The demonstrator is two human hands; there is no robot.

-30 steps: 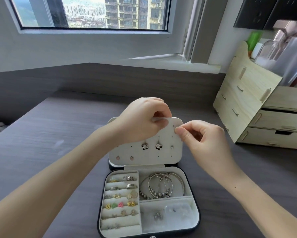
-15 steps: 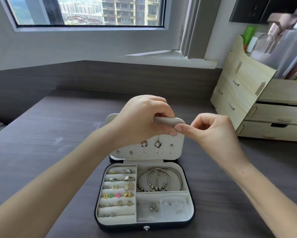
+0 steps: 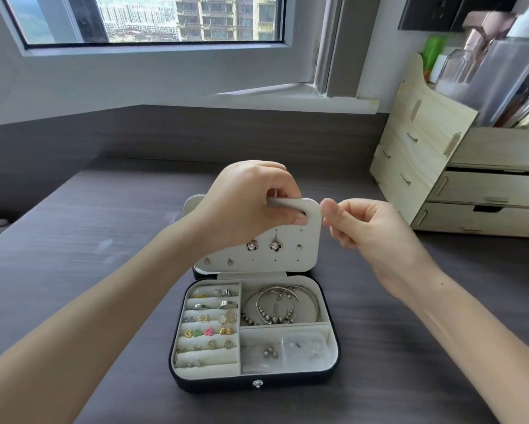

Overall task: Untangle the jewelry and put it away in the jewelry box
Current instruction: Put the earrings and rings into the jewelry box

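A black jewelry box (image 3: 257,385) lies open on the dark desk, lined in pale grey. Its earring panel (image 3: 287,258) stands upright at the back, with two flower earrings (image 3: 275,246) and small studs pinned on it. My left hand (image 3: 245,203) grips the panel's top edge, thumb in front and fingers behind. My right hand (image 3: 370,231) hovers at the panel's top right corner with thumb and forefinger pressed together; nothing shows between them. Silver bangles (image 3: 281,304) fill the right compartment, and rings and studs (image 3: 211,319) sit in the left rolls.
A pale wooden drawer organiser (image 3: 425,142) stands at the right rear with bottles on top. A clear bag (image 3: 303,347) and small beads lie in the box's front compartment. The grey wall and window sill (image 3: 196,96) run behind the desk.
My left hand tilted the earring panel and shifted its grip on the top edge. My right hand came off the panel's face and now sits just beside its corner. The view drew back slightly.
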